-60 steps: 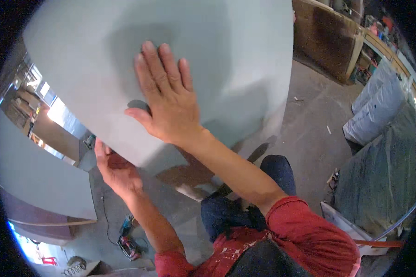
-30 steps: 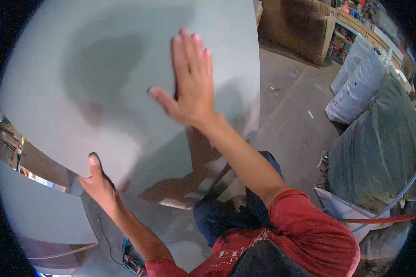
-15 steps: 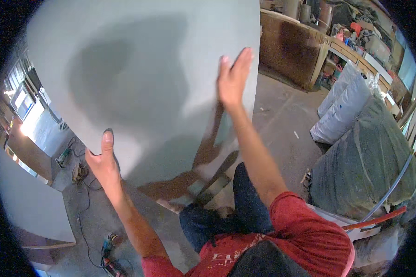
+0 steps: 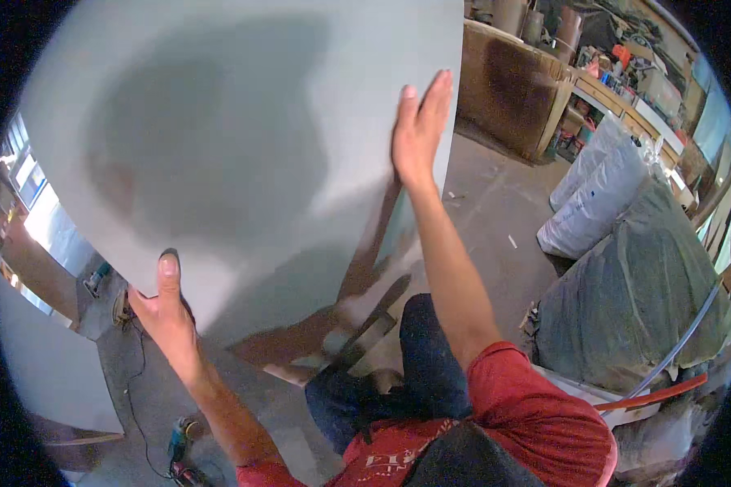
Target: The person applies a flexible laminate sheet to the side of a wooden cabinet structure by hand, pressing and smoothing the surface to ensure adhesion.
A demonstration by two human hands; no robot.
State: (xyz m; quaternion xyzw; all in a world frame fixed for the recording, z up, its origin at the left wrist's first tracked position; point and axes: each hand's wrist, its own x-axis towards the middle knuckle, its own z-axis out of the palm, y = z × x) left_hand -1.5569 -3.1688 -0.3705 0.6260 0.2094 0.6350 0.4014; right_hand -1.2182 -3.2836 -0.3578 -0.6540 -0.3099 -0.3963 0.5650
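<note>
Head view. Large grey board [image 4: 244, 146] fills the upper left of the picture, held up in front of me and tilted, its face toward me. Its long axis cannot be told, since the top and left edges run out of view.

My left hand [image 4: 164, 304] grips the board at its lower left edge, near me. Thumb lies flat on the near face, pointing up; the other fingers are hidden behind the edge, so I read it as a pinch of the edge but cannot see the back side.

My right hand [image 4: 418, 134] is up on the right edge of the board, farther from me and higher than the left. Fingers pressed together and straight, lying along the edge; palm against the face. Whether any finger wraps round the edge I cannot tell.

So the board lies between my two hands, left low and near, right high and far, each at an opposite edge. Both touch it; neither is closer than the other.

Right of the board: wooden bench [image 4: 520, 89] far, white sacks [image 4: 601, 191], grey tarp [image 4: 642, 300] near right. Concrete floor [image 4: 495, 203] below. A power tool [image 4: 179, 454] lies on the floor, near left.
</note>
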